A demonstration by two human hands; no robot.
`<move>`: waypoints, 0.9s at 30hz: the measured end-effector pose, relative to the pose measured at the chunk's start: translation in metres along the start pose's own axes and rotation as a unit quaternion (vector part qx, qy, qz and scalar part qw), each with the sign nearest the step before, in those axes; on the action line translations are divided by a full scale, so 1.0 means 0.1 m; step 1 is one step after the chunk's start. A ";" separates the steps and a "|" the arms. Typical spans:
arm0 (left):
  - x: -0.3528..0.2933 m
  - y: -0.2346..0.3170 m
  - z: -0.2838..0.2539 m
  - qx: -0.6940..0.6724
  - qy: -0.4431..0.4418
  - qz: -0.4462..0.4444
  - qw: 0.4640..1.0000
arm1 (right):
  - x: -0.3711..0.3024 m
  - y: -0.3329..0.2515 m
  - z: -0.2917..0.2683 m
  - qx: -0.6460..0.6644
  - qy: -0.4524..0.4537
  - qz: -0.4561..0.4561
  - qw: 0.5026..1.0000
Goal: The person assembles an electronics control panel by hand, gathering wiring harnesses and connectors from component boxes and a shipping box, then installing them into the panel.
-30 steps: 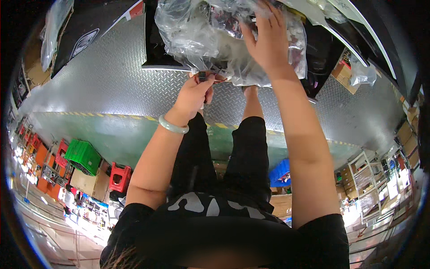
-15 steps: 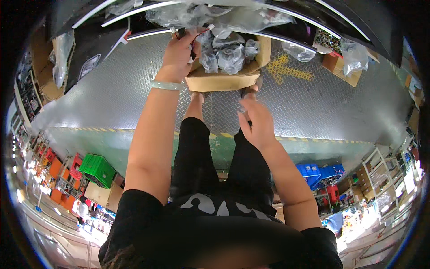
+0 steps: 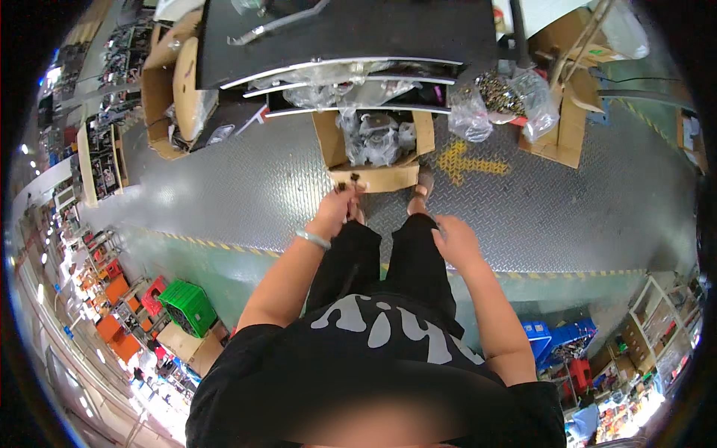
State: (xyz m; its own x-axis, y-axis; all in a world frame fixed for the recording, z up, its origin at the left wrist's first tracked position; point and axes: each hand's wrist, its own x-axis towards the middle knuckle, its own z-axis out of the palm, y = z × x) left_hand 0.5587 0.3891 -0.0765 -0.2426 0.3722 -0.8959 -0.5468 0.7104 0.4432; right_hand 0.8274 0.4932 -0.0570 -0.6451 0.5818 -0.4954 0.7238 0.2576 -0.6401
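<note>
A person in a black T-shirt with grey shapes stands at an open cardboard box [image 3: 385, 181], watched from my remote post through the head camera. At the box's near left corner, the left hand [image 3: 333, 213], a pale bracelet [image 3: 313, 239] at its wrist, has its fingers closed around a small dark part [image 3: 355, 178]. I see that part against the box's near flap; whether it touches the cardboard I cannot tell. The right hand [image 3: 458, 240] hangs nearer the wearer than the box and to its right, beside the thigh, fingers curled; I cannot tell whether it grips anything.

Inside the box lie clear plastic bags [image 3: 377, 142] with dark contents. Its far end runs beneath white-edged black panels [image 3: 336, 104], and beyond them spreads a dark worktop [image 3: 373, 37]. Just right of the box, a yellow arrow [image 3: 470, 163] marks the metal tread floor [image 3: 538, 201]. Farther right of it I make out a heap of small parts [image 3: 500, 95] between two transparent bags [image 3: 469, 123]. Well behind the box, toward the wearer's side, sit a green crate [image 3: 187, 308] on the left and blue bins [image 3: 539, 337] on the right.
</note>
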 end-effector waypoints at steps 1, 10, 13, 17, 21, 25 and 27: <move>-0.10 -0.11 -0.01 0.023 -0.015 -0.001 1.000 | -0.13 0.08 -0.02 -0.001 0.011 -0.007 1.000; -0.80 0.41 0.47 -0.194 -0.257 -0.025 0.947 | -1.35 0.14 0.02 -0.062 0.067 0.118 0.989; -1.36 0.70 0.89 -0.214 -0.337 0.013 0.917 | -1.68 -0.04 -0.01 -0.018 0.103 0.125 0.987; -1.92 0.79 1.33 -0.173 -0.375 -0.004 0.911 | -2.03 -0.26 -0.28 0.047 0.151 0.128 0.979; -2.34 0.67 1.88 -0.101 -0.459 -0.034 0.882 | -2.35 -0.34 -0.71 0.169 0.288 0.068 0.940; -2.72 0.54 2.76 0.000 -0.450 -0.063 0.891 | -2.77 -0.34 -1.29 0.234 0.439 -0.024 0.867; -2.73 0.39 3.26 0.002 -0.484 -0.089 0.871 | -2.97 -0.16 -1.56 0.191 0.492 -0.077 0.846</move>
State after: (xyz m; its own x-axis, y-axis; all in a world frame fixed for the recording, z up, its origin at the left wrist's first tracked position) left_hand 0.8649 0.5093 0.1957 0.6360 0.5831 -0.5055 -0.5035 0.8099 0.3009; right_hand 1.0450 0.4365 0.1919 -0.0726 0.9729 0.2195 0.3956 0.2301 -0.8891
